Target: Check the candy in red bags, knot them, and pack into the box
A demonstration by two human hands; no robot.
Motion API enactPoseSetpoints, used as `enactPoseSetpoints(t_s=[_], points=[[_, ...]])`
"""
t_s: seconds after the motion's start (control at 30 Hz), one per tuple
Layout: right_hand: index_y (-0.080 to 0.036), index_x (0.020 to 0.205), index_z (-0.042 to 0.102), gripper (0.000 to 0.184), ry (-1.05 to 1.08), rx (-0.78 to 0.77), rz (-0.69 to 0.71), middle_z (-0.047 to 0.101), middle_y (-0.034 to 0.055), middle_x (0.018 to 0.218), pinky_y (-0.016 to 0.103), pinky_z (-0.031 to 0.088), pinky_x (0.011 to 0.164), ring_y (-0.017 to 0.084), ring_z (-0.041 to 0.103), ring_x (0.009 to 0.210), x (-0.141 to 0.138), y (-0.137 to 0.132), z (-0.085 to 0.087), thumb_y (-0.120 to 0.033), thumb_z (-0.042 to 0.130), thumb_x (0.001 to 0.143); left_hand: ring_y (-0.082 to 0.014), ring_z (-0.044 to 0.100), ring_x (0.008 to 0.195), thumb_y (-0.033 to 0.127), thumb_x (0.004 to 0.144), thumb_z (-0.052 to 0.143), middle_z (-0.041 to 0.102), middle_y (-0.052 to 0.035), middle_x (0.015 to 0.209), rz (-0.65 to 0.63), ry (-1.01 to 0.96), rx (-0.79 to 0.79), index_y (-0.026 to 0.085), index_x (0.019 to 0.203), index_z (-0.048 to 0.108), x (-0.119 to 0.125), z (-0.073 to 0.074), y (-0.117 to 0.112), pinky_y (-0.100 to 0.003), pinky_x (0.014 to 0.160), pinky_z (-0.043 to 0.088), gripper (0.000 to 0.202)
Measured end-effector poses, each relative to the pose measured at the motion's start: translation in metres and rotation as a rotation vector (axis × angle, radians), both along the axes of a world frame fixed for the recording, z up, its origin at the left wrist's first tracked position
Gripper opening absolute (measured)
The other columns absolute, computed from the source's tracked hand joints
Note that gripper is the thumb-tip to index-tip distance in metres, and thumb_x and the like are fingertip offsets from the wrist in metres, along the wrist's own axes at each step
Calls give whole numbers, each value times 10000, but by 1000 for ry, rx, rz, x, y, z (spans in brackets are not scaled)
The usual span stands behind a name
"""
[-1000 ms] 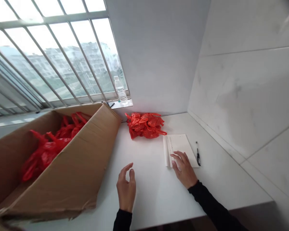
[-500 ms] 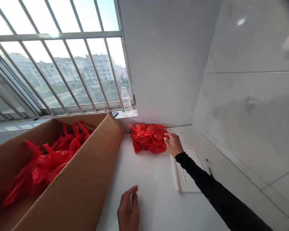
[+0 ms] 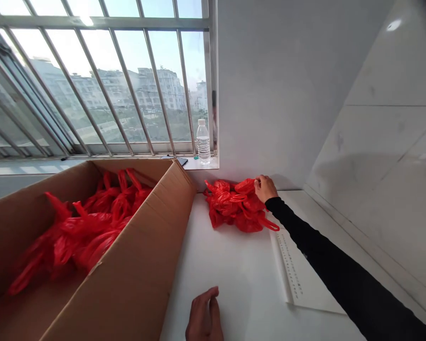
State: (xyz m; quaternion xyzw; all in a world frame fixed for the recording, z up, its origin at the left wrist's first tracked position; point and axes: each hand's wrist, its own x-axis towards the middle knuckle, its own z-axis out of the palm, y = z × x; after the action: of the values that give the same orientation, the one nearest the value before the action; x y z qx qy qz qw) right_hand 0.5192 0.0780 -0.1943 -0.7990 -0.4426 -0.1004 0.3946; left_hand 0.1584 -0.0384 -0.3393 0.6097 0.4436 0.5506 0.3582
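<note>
A loose heap of red plastic bags [image 3: 234,208] lies on the white tabletop [image 3: 234,265] against the wall. At the heap's right edge, my right hand [image 3: 265,188] pinches a piece of red plastic, with a handle loop hanging out below it. My left hand [image 3: 203,316] hovers low in the view over the tabletop, fingers bent and thumb apart, holding nothing. Left of the heap stands a cardboard box [image 3: 128,265], inside which more knotted red bags [image 3: 92,227] lie.
Partly under my right forearm lies an open booklet [image 3: 314,291] with printed text. A water bottle [image 3: 203,144] and a dark phone-like object [image 3: 181,161] rest on the windowsill. Metal bars [image 3: 152,85] cross the window; walls close off the back and right.
My right hand has closed on the red plastic at the heap's right edge and pulled a handle loop outward. The view has shifted a little. My left hand keeps much the same pose.
</note>
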Motion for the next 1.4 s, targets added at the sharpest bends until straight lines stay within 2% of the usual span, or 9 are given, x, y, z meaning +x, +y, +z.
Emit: enactPoseSetpoints(t_s=[0.1,0.2,0.47,0.6,0.73,0.93,1.03,1.2,1.4], points=[[-160,1101,650,221,16,119,59,681,61,1111,441,544,934,207,660,1014,-19,-35,20,-350,605,996,-242,723,926,509,948,576,747,-82,965,-39,29,31,230,972,762,-7,2,-5,-368,890,599,336],[-171,1058,634,203,51,185,154,684,79,1075,396,544,897,201,660,956,-59,-84,19,-319,504,1009,-234,724,938,456,956,588,751,-76,987,-75,66,67,234,992,760,-13,6,-8,-367,883,601,283],[-186,973,651,258,357,47,350,704,90,974,286,580,600,185,696,782,-203,-205,-67,-328,438,1008,-230,691,1036,414,1021,557,711,-89,1128,-137,165,67,162,1177,669,-19,21,-30,-462,923,565,317],[-214,1035,694,230,482,-40,509,739,43,963,242,602,621,153,720,783,-239,-243,-73,-307,485,1008,-262,639,1154,410,1022,553,660,-106,1268,-175,241,69,185,1313,607,-23,28,-53,-508,988,522,372],[-225,1096,696,251,464,-71,512,758,37,992,284,601,629,157,697,730,-226,-257,-67,-282,463,1024,-275,609,1183,403,1014,566,628,-108,1293,-165,266,85,192,1327,595,-21,30,-57,-529,1017,497,379],[-203,1292,648,365,233,-104,465,665,99,1288,522,445,1089,302,549,1235,-199,-238,-75,-162,534,947,-278,596,1198,375,991,612,628,-101,1281,-183,272,96,188,1246,643,-15,23,-51,-537,1033,485,318],[-214,1300,648,405,172,-150,466,674,109,1252,554,459,1028,332,563,1183,-205,-226,-78,-134,583,909,-268,604,1184,364,983,627,641,-95,1254,-176,268,100,176,1167,668,-17,22,-53,-520,1020,497,266],[-216,944,674,137,167,-162,439,704,61,955,485,507,885,274,618,939,-199,-226,-68,-136,563,930,-233,644,1062,381,981,630,667,-78,1142,-55,218,83,158,1045,674,-27,20,-52,-467,945,535,236],[-223,1062,603,154,230,-137,482,666,75,1095,460,499,951,268,572,1067,-173,-245,-54,-161,533,940,-251,650,1103,394,1025,532,655,-101,1222,-24,225,27,171,1179,630,-32,39,-58,-476,943,544,288]])
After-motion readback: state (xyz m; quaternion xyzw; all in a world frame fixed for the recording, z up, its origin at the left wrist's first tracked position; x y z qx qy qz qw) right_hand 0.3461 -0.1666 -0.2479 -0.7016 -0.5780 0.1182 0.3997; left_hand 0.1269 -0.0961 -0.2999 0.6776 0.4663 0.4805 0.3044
